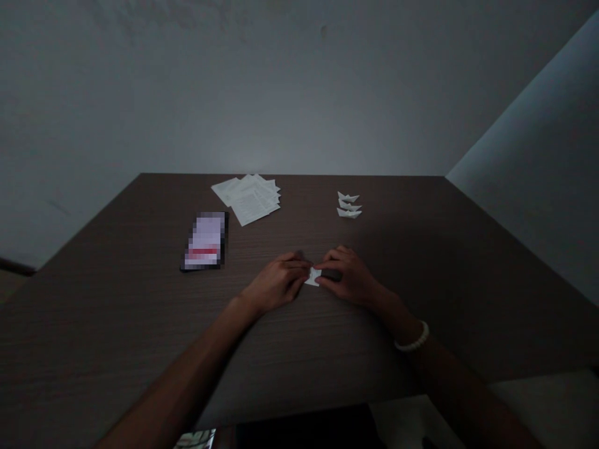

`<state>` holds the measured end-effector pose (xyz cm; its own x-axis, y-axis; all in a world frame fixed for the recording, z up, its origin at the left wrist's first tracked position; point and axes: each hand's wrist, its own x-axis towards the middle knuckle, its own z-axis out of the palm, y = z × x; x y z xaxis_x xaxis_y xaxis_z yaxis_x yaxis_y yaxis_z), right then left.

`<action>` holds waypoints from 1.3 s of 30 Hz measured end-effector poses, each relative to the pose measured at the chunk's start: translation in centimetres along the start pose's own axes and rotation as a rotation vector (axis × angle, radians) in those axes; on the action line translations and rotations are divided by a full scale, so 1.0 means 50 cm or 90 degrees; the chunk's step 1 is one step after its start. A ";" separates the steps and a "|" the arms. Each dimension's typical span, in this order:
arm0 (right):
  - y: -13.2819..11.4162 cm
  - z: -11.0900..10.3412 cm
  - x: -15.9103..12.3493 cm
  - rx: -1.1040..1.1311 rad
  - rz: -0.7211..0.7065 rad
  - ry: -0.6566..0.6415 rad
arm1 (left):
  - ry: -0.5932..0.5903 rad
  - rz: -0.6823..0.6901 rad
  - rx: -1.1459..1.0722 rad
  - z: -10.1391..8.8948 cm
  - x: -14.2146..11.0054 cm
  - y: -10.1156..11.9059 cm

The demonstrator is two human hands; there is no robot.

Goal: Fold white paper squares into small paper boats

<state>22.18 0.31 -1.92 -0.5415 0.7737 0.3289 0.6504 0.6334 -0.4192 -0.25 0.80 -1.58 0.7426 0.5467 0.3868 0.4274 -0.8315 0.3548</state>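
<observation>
A small folded piece of white paper [313,277] lies on the dark wooden table between my two hands. My left hand [282,278] closes its fingers on the paper's left side. From the right, my right hand [347,274] grips the other side between thumb and fingers. Part of the paper is hidden under the fingertips. Beyond my right hand, three small white paper boats [349,206] stand close together in a column.
Several sheets of printed paper [255,198] are fanned out at the back left. A phone [204,242] with a lit, blurred screen rests left of my hands. The brown table [140,249] meets a pale wall [299,87] at its far edge.
</observation>
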 end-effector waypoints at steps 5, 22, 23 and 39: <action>-0.001 -0.001 0.000 -0.003 0.002 -0.005 | 0.004 -0.040 0.042 -0.002 -0.001 0.004; -0.011 -0.007 -0.002 -0.039 0.016 -0.017 | -0.015 -0.110 0.151 -0.013 -0.002 0.012; -0.011 -0.008 -0.002 -0.036 0.018 -0.016 | -0.014 -0.112 0.153 -0.014 -0.003 0.011; -0.002 -0.017 -0.001 -0.035 0.047 0.004 | -0.019 -0.097 0.064 -0.019 -0.004 0.011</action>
<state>22.60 0.22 -1.18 -0.4878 0.8186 0.3034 0.7168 0.5739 -0.3960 -0.64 0.35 -0.65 0.6803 0.6648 0.3087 0.5844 -0.7461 0.3190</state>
